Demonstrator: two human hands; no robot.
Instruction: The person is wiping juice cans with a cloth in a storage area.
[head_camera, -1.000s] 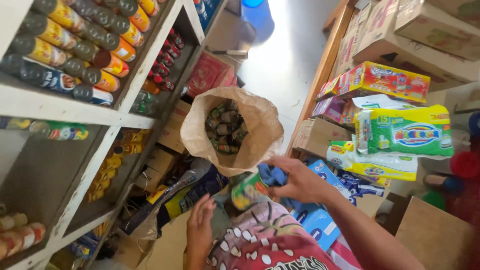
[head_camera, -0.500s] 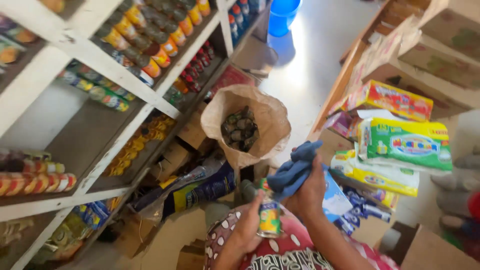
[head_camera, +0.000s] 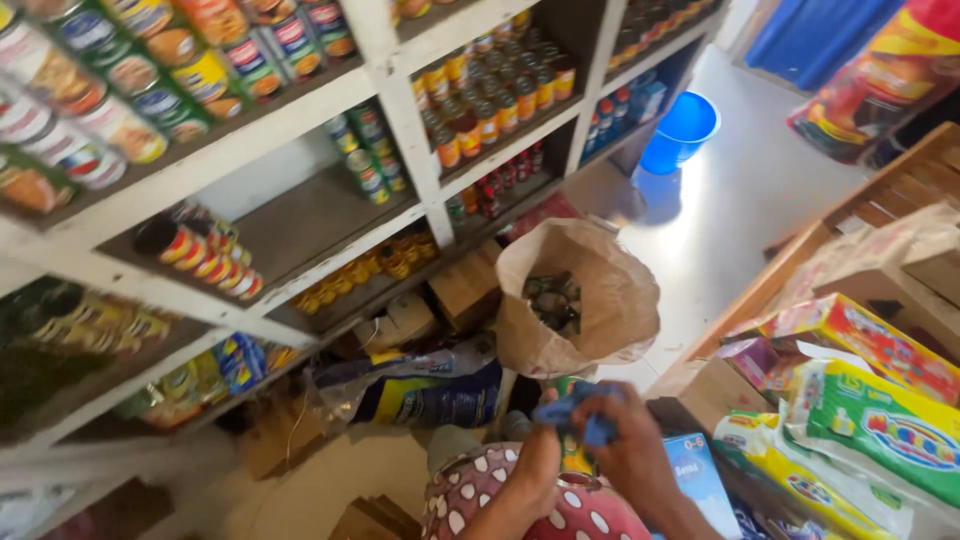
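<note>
Gripping a crumpled blue cloth (head_camera: 578, 412) from both sides: left hand (head_camera: 535, 462) closed on its near edge, right hand (head_camera: 628, 440) curled over its far end. Pressed between the hands, just above a lap in dotted red fabric (head_camera: 500, 500). Beyond, close by, an open brown paper sack (head_camera: 590, 330) with dark tins inside. Further left, white wooden shelves (head_camera: 400, 90) stacked with cans.
</note>
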